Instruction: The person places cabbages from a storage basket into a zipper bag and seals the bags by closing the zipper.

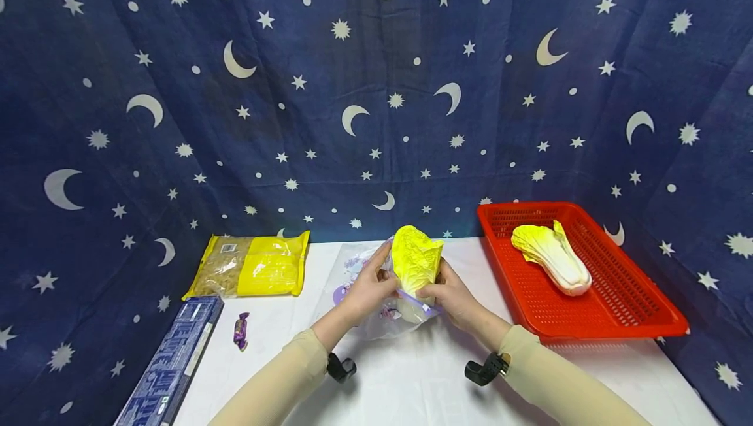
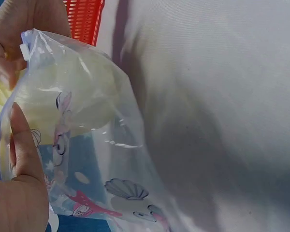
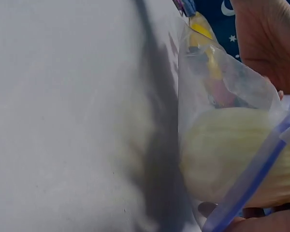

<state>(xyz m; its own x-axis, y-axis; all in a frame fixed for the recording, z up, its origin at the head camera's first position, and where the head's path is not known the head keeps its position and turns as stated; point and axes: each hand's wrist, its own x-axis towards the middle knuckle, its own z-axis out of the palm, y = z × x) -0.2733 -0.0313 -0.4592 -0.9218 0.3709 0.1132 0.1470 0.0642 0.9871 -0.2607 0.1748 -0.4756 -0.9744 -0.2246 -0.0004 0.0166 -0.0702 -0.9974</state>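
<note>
Near the middle of the bench (image 1: 406, 387), toward its far edge, a clear printed zip bag (image 1: 379, 328) holds the pale base of a napa cabbage (image 1: 415, 253); the yellow leafy end sticks out past the purple-edged mouth. The left hand (image 1: 372, 287) pinches the bag's rim. The right hand (image 1: 451, 292) is narrowed on the cabbage beside the slider, thumb in front; how firmly it presses I cannot tell.

By the bench's right edge sits a red basket (image 1: 632, 302) with a second cabbage (image 1: 553, 256) lying inside, leaves toward the far rim. At the far left corner lies a yellow packet (image 1: 270, 268), with a blue box (image 1: 170, 364) along the left edge and a purple candy (image 1: 240, 331) beside it. White benchtop separates bag from basket and stretches between the forearms.
</note>
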